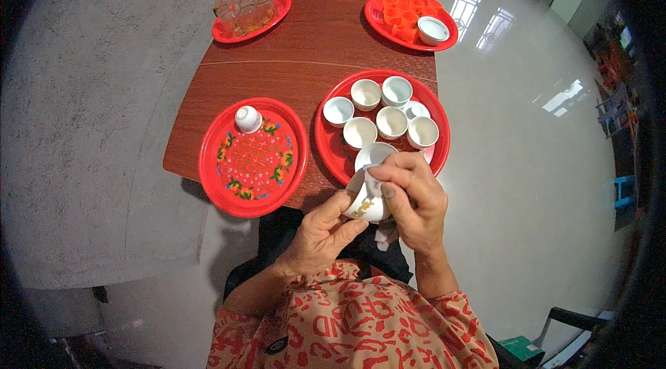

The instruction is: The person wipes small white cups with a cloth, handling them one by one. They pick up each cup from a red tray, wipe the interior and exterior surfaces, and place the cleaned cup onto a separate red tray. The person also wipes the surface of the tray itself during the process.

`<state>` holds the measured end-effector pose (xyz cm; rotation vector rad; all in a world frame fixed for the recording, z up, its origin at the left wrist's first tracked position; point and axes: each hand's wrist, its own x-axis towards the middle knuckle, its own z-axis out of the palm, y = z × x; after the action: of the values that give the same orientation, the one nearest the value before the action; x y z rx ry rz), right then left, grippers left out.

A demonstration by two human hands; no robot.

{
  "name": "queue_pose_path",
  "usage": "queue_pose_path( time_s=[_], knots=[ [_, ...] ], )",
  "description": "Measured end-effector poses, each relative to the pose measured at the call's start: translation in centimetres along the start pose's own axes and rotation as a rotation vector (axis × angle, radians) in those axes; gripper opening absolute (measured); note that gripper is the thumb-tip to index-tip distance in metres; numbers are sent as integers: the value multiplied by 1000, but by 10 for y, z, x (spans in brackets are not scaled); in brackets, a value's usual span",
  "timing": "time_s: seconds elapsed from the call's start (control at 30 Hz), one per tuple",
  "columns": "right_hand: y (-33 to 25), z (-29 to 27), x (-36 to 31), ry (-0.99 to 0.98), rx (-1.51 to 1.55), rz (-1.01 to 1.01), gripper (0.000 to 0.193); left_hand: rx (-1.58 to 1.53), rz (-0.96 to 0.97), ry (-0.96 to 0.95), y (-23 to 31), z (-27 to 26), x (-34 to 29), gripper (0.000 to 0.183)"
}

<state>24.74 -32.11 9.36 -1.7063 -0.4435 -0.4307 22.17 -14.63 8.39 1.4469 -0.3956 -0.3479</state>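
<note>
- Left hand (320,233) grips a white cup (373,211); right hand (419,201) pinches a pale cloth (374,187) at its rim.
- Apparently wiping; the next move calls for steady support.

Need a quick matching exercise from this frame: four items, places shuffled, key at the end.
Things
1. Clear glasses
2. Gold-marked cup
3. Orange cups
4. Whitish cloth

Places
A. Pinched in the right hand
B. On the red upper-right tray
C. On the red upper-left tray
D. Held in the left hand

Pairs: 1-C, 2-D, 3-B, 4-A
</note>
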Motion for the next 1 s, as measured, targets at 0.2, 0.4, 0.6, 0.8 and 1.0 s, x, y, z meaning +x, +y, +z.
queue_pose_path(
  time_s=[0.2,0.4,0.6,0.8,1.0],
  knots=[
    [-3,9,-6,51,-329,-427,35,-56,26,10,-6,-4,0,22],
    [-4,11,-15,61,-301,-458,33,-216,111,5,-13,-6,-2,29],
    [5,5,-18,124,59,-63,22,-309,85,21,-11,1,-2,28],
    [8,7,-21,136,327,213,22,-275,109,72,-15,0,0,26],
    [2,8,-20,122,-263,-260,30,-343,102,120,-15,1,1,25]
  ],
)
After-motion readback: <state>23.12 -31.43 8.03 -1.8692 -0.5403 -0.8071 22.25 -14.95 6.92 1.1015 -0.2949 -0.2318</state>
